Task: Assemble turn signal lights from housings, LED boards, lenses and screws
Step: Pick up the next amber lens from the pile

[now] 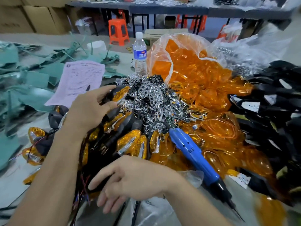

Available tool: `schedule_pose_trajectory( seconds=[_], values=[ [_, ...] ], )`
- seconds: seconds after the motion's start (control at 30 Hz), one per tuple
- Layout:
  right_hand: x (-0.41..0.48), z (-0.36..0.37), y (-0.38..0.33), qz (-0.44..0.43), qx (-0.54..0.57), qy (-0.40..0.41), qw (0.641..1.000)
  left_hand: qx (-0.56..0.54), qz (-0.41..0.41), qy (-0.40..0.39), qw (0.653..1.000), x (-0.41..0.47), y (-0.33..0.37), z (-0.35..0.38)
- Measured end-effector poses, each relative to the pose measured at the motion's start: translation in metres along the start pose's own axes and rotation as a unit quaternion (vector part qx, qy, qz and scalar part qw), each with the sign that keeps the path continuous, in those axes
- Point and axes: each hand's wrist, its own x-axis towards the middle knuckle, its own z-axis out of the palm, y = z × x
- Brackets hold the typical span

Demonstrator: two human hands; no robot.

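The reflector pile (146,93) lay on the table (14,180). The bottle (139,53) stood behind it, the lens bag (187,62) behind-right, the housings (276,108) right, the paper sheet (79,80) left. The assembled lights (128,142) and screwdriver (193,154) lay in front.

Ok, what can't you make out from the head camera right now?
Head view:
Screws: too small to find in the chrome reflector pile.
Pink form: print too small.
Black housings: blurred, cut by the right edge.
Under the right hand: hidden by its palm.
Turn signal housing: partly behind the left hand.
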Motion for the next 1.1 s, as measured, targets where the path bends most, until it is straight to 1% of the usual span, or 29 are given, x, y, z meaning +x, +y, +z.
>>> schedule_pose_trajectory(
  seconds=[0.03, 0.07, 0.13, 0.2, 0.27, 0.33, 0.43, 0.5, 0.57, 0.63, 0.73, 0.83, 0.9, 0.97, 1.03, 1.07, 1.1],
  values=[
    [0.001, 0.001, 0.003, -0.01, -0.05, 0.027, 0.998, 0.009, -0.002, 0.001, 1.0, 0.0, -0.001, 0.002],
    [0.002, 0.002, 0.006, -0.018, -0.099, 0.073, 0.992, 0.028, 0.0, 0.009, 1.0, -0.001, -0.001, 0.005],
    [0.005, -0.003, 0.014, -0.025, -0.142, 0.182, 0.973, 0.065, 0.012, 0.043, 0.997, -0.008, 0.002, 0.008],
    [0.005, -0.016, 0.019, -0.027, -0.124, 0.262, 0.957, 0.083, 0.026, 0.08, 0.993, -0.016, 0.007, 0.008],
    [0.001, -0.032, 0.022, -0.028, -0.082, 0.327, 0.941, 0.118, 0.053, 0.113, 0.985, -0.025, 0.015, 0.009],
    [-0.001, -0.051, 0.026, -0.037, -0.064, 0.4, 0.913, 0.159, 0.084, 0.126, 0.976, -0.035, 0.026, 0.013],
    [-0.006, -0.081, 0.03, -0.04, -0.099, 0.507, 0.855, 0.229, 0.159, 0.113, 0.954, -0.047, 0.046, 0.025],
    [-0.011, -0.101, 0.032, -0.043, -0.133, 0.549, 0.824, 0.271, 0.198, 0.108, 0.936, -0.054, 0.063, 0.038],
    [-0.016, -0.121, 0.031, -0.025, -0.184, 0.574, 0.798, 0.29, 0.218, 0.095, 0.927, -0.058, 0.082, 0.055],
    [-0.022, -0.141, 0.031, 0.031, -0.238, 0.567, 0.788, 0.289, 0.22, 0.065, 0.929, -0.056, 0.101, 0.073],
    [-0.03, -0.162, 0.035, 0.115, -0.317, 0.537, 0.773, 0.257, 0.174, -0.009, 0.951, -0.043, 0.113, 0.1],
    [-0.033, -0.177, 0.041, 0.142, -0.384, 0.492, 0.768, 0.204, 0.131, -0.046, 0.969, -0.025, 0.112, 0.12],
    [-0.034, -0.185, 0.039, 0.162, -0.422, 0.453, 0.768, 0.135, 0.081, -0.069, 0.985, -0.014, 0.11, 0.128],
    [-0.035, -0.192, 0.033, 0.175, -0.448, 0.412, 0.774, 0.077, 0.032, -0.096, 0.992, -0.004, 0.108, 0.133],
    [-0.033, -0.193, 0.028, 0.193, -0.499, 0.348, 0.77, 0.079, 0.005, -0.118, 0.99, 0.004, 0.104, 0.137],
    [-0.031, -0.193, 0.026, 0.198, -0.534, 0.321, 0.756, 0.094, -0.004, -0.13, 0.987, 0.007, 0.103, 0.138],
    [-0.029, -0.195, 0.028, 0.194, -0.556, 0.317, 0.743, 0.108, -0.008, -0.14, 0.984, 0.01, 0.103, 0.14]
  ],
)
